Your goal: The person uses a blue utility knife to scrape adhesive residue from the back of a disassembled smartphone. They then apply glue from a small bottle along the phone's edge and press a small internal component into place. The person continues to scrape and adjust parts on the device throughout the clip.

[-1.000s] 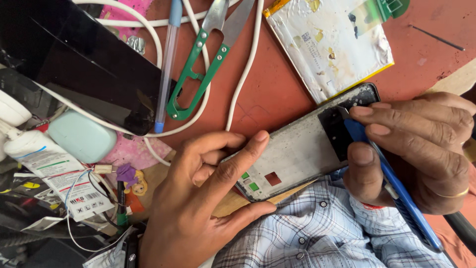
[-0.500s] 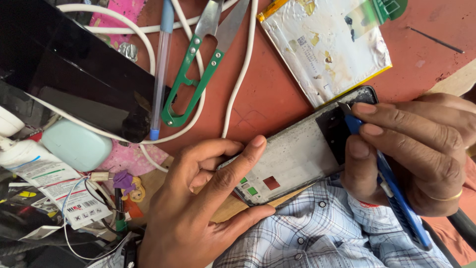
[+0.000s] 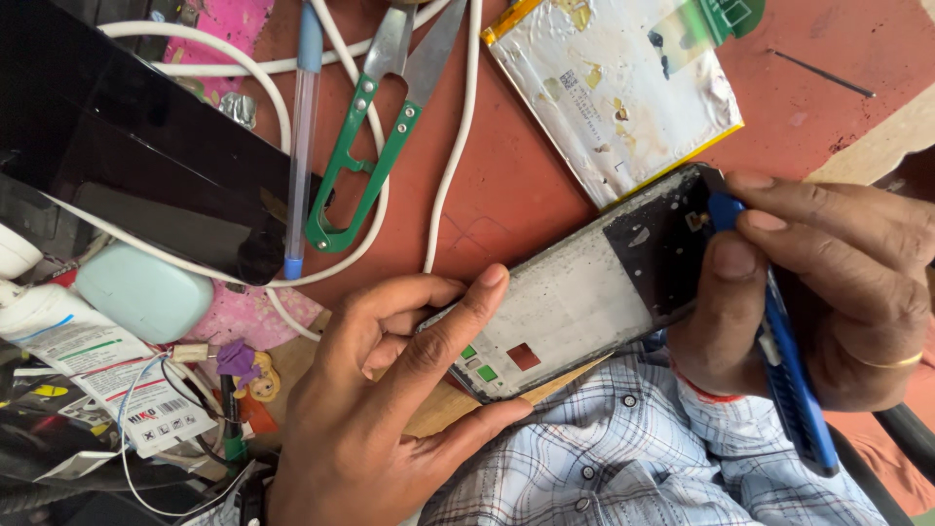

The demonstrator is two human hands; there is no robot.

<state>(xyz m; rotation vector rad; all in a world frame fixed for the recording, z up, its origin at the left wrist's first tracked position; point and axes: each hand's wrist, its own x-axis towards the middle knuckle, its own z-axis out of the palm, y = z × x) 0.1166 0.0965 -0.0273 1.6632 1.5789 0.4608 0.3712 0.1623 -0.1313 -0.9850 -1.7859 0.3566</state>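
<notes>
An opened phone body [image 3: 584,297] lies slanted over the table's near edge, its pale inner plate facing up. My left hand [image 3: 390,409] grips its lower end, thumb and fingers around the frame. My right hand [image 3: 828,292] holds a blue-handled tool [image 3: 791,380] like a pen, with its tip pressed at the phone's dark upper corner. A gold ring is on that hand.
A silvery swollen battery [image 3: 623,88] lies above the phone. Green thread snips [image 3: 380,146], a blue pen [image 3: 300,136] and white cables [image 3: 458,146] lie on the red table [image 3: 516,195]. A black screen panel [image 3: 136,146], a mint case [image 3: 146,292] and clutter fill the left.
The tool tip has crept a little further up along the phone's upper corner. My left hand keeps the same grip. The view has shifted slightly.
</notes>
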